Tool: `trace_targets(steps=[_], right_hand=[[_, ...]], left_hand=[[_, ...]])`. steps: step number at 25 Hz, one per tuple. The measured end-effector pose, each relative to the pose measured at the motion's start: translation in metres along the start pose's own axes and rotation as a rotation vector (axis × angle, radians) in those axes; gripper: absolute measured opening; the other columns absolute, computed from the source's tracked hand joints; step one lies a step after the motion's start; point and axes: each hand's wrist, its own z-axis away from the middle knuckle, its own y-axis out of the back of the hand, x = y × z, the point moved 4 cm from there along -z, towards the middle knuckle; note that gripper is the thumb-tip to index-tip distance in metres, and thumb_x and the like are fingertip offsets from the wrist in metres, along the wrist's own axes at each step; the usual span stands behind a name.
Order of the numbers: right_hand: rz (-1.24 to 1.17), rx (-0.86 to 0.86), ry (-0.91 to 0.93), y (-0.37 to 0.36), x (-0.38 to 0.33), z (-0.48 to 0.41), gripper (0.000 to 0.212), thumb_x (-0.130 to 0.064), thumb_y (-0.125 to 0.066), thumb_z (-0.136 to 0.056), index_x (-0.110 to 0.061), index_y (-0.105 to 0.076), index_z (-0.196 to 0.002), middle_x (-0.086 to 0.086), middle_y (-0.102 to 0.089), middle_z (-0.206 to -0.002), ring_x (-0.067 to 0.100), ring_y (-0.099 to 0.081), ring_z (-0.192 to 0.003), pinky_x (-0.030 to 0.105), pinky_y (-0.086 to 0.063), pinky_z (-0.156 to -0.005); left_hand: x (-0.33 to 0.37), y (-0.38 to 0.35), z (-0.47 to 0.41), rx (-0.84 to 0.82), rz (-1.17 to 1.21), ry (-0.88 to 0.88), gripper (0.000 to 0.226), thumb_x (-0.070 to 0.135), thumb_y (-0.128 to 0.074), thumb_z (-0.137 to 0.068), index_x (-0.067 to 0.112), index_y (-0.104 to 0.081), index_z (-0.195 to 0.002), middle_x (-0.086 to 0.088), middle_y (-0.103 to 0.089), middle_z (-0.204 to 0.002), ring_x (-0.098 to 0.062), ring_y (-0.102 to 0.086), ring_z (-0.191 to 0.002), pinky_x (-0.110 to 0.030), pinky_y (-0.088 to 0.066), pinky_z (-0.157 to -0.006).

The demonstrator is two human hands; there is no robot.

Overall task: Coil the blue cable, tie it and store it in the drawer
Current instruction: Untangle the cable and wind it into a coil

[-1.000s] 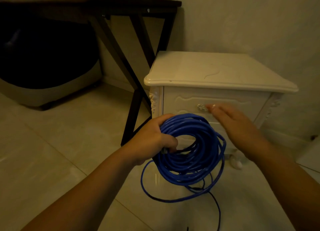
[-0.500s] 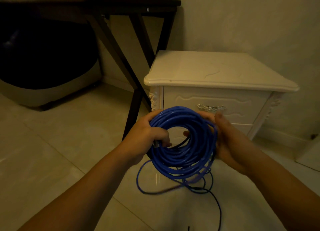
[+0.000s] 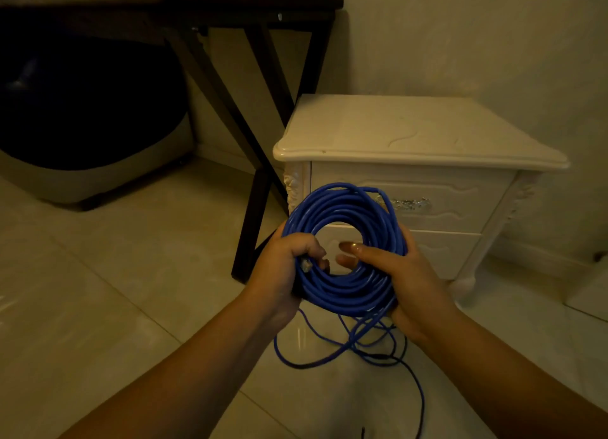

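Observation:
The blue cable (image 3: 348, 214) is wound into a thick round coil held upright in front of the white nightstand (image 3: 411, 135). My left hand (image 3: 283, 267) grips the coil's left side, with a clear plug end by its fingers. My right hand (image 3: 404, 274) holds the coil's lower right side, thumb through the middle. A loose tail of cable (image 3: 329, 359) hangs from the coil and loops on the floor. The top drawer (image 3: 460, 205), with a metal handle (image 3: 408, 203), is closed behind the coil.
A dark wooden table (image 3: 230, 7) with crossed legs stands left of the nightstand. A large dark object with a pale base (image 3: 92, 142) sits at the far left. The floor is pale tile, and a wall runs behind the nightstand.
My right hand came back from the drawer handle and took hold of the coil's right side. The coil rose slightly and both hands now hold it.

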Motion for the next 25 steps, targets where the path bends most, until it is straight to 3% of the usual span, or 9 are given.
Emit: trace_targets(steps=[3, 6, 9, 12, 14, 17, 21, 23, 25], right_hand=[[0.160, 0.079, 0.029, 0.004, -0.011, -0.001, 0.053, 0.010, -0.066, -0.078, -0.027, -0.058, -0.114, 0.009, -0.068, -0.078, 0.025, -0.068, -0.064, 0.035, -0.058, -0.059], [0.580, -0.048, 0.196, 0.002, -0.039, 0.002, 0.063, 0.010, -0.066, -0.075, -0.045, -0.053, -0.103, 0.001, -0.068, -0.088, 0.019, -0.068, -0.067, 0.032, -0.059, -0.062], [1.099, -0.321, 0.283, -0.011, -0.037, 0.007, 0.064, -0.004, -0.072, -0.073, -0.047, -0.049, -0.114, -0.015, -0.065, -0.100, 0.003, -0.064, -0.079, 0.019, -0.055, -0.067], [1.379, -0.386, 0.288, -0.017, -0.017, 0.007, 0.057, -0.018, -0.071, -0.078, -0.040, -0.041, -0.121, -0.012, -0.065, -0.098, 0.002, -0.062, -0.079, 0.020, -0.053, -0.070], [1.314, -0.286, 0.290, -0.015, -0.021, 0.006, 0.049, -0.021, -0.071, -0.078, -0.034, -0.039, -0.113, -0.006, -0.065, -0.087, 0.006, -0.062, -0.069, 0.026, -0.054, -0.064], [1.007, -0.164, 0.241, -0.006, -0.032, 0.003, 0.048, -0.019, -0.076, -0.075, -0.035, -0.047, -0.110, -0.007, -0.064, -0.084, 0.003, -0.064, -0.067, 0.018, -0.053, -0.056], [0.647, -0.200, 0.060, 0.003, -0.025, 0.006, 0.039, -0.045, -0.071, -0.072, -0.040, -0.061, -0.109, -0.006, -0.071, -0.099, 0.005, -0.070, -0.083, 0.025, -0.058, -0.075], [0.544, -0.163, 0.087, 0.003, -0.020, 0.007, 0.045, -0.058, -0.057, -0.073, -0.044, -0.060, -0.116, -0.008, -0.070, -0.109, 0.010, -0.070, -0.092, 0.035, -0.058, -0.083], [0.547, -0.136, 0.184, 0.000, -0.020, 0.008, 0.046, -0.060, -0.048, -0.077, -0.048, -0.056, -0.121, -0.016, -0.065, -0.116, 0.004, -0.066, -0.100, 0.029, -0.055, -0.086]], left_hand=[[0.006, 0.003, -0.002, -0.104, -0.142, 0.085, 0.043, -0.004, -0.056, -0.078, 0.013, -0.058, -0.118, -0.006, -0.061, -0.072, -0.021, -0.066, -0.068, -0.042, -0.052, -0.076], [0.025, 0.009, -0.008, -0.175, -0.393, 0.075, 0.057, 0.000, -0.068, -0.080, 0.028, -0.054, -0.128, -0.009, -0.070, -0.108, -0.024, -0.070, -0.096, -0.038, -0.055, -0.081], [0.025, 0.000, -0.007, -0.361, -0.924, -0.092, 0.078, -0.002, -0.076, -0.073, 0.039, -0.044, -0.131, -0.001, -0.067, -0.112, -0.015, -0.070, -0.092, -0.031, -0.058, -0.080], [0.001, -0.008, -0.004, -0.395, -1.255, -0.201, 0.066, 0.014, -0.079, -0.068, 0.035, -0.048, -0.123, 0.006, -0.067, -0.098, -0.011, -0.067, -0.084, -0.037, -0.058, -0.077], [-0.001, -0.011, -0.006, -0.279, -1.253, -0.272, 0.049, 0.014, -0.077, -0.070, 0.027, -0.056, -0.112, 0.005, -0.067, -0.090, -0.010, -0.066, -0.078, -0.038, -0.057, -0.074], [0.013, -0.007, -0.011, -0.123, -1.076, -0.244, 0.037, 0.004, -0.075, -0.067, 0.020, -0.063, -0.098, -0.002, -0.066, -0.080, -0.017, -0.064, -0.068, -0.035, -0.053, -0.064], [0.022, 0.008, -0.011, -0.015, -0.806, -0.095, 0.037, -0.009, -0.070, -0.067, 0.020, -0.064, -0.090, -0.007, -0.062, -0.072, -0.018, -0.060, -0.057, -0.030, -0.049, -0.054], [0.022, 0.010, -0.011, 0.020, -0.656, -0.055, 0.039, -0.014, -0.067, -0.069, 0.019, -0.064, -0.090, -0.007, -0.062, -0.071, -0.022, -0.061, -0.059, -0.035, -0.053, -0.058], [0.023, 0.011, -0.013, 0.036, -0.609, -0.050, 0.042, -0.014, -0.066, -0.070, 0.020, -0.064, -0.095, -0.009, -0.063, -0.074, -0.027, -0.062, -0.063, -0.041, -0.055, -0.064]])
